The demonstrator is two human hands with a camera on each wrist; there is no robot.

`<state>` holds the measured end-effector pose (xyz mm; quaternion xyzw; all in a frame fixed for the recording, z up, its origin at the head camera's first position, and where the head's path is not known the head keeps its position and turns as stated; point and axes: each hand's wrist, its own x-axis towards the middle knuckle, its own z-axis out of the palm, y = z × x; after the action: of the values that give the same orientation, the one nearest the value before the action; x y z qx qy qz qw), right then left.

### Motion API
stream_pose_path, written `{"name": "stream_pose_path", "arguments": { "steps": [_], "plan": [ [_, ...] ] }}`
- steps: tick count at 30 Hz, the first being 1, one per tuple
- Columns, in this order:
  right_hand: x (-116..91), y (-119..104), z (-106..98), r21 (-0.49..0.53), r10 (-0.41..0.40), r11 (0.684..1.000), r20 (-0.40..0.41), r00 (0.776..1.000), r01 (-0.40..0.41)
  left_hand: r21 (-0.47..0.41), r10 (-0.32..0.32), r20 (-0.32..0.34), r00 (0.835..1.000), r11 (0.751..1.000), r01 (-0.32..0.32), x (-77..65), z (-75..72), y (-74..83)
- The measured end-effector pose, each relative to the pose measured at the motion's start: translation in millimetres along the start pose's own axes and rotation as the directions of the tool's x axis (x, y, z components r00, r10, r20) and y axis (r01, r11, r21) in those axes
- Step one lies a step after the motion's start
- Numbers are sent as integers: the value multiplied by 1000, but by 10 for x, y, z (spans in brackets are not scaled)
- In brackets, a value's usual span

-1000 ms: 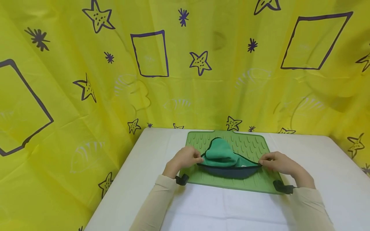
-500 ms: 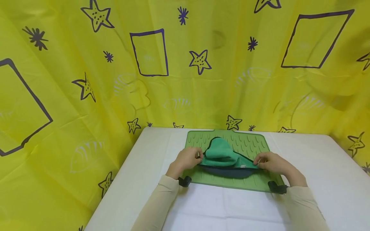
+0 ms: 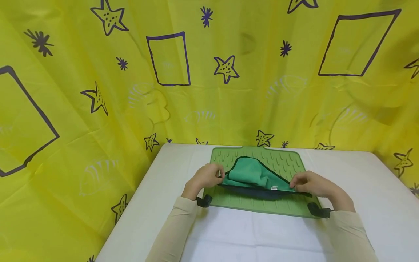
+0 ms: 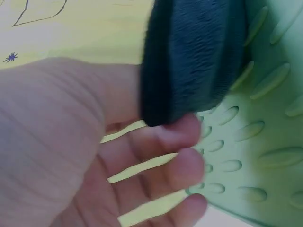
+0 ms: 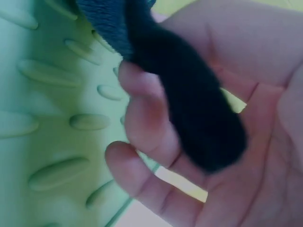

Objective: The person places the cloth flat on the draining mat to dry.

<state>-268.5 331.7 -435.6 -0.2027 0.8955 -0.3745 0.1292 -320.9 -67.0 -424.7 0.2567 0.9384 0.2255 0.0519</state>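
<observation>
Your left hand (image 3: 207,177) pinches the left end of the green-and-navy fleece cloth (image 3: 252,176); your right hand (image 3: 309,183) pinches the right end. The cloth lies on the ribbed green mat (image 3: 284,162) on the white surface (image 3: 360,182), its long axis running left to right between your hands. Both hands sit equally near, one at each end.
</observation>
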Motion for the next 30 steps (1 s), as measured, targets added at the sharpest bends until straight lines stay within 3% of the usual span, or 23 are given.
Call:
{"name": "stream_pose_path", "arguments": {
  "steps": [6, 10, 17, 23, 30],
  "plan": [
    [23, 32, 78, 30, 20, 999, 62, 998, -22, 13, -11, 135, 991, 1000, 9, -10, 58, -16],
    [39, 41, 101, 33, 51, 998, 78, 996, -54, 9, -24, 159, 987, 1000, 23, -7, 87, -22],
    [46, -13, 51, -100, 73, 992, 0, 997, -73, 30, -90, 43, 995, 996, 89, 41, 132, -51],
    [28, -178, -7, -111, 84, 989, -146, 986, -101, 2, -51, -34, 998, 999, 51, 127, 227, -36],
    [62, -388, 6, -114, 29, 992, -214, 976, -55, -17, -6, -146, 989, 1000, 4, 198, 325, 75]
  ]
}}
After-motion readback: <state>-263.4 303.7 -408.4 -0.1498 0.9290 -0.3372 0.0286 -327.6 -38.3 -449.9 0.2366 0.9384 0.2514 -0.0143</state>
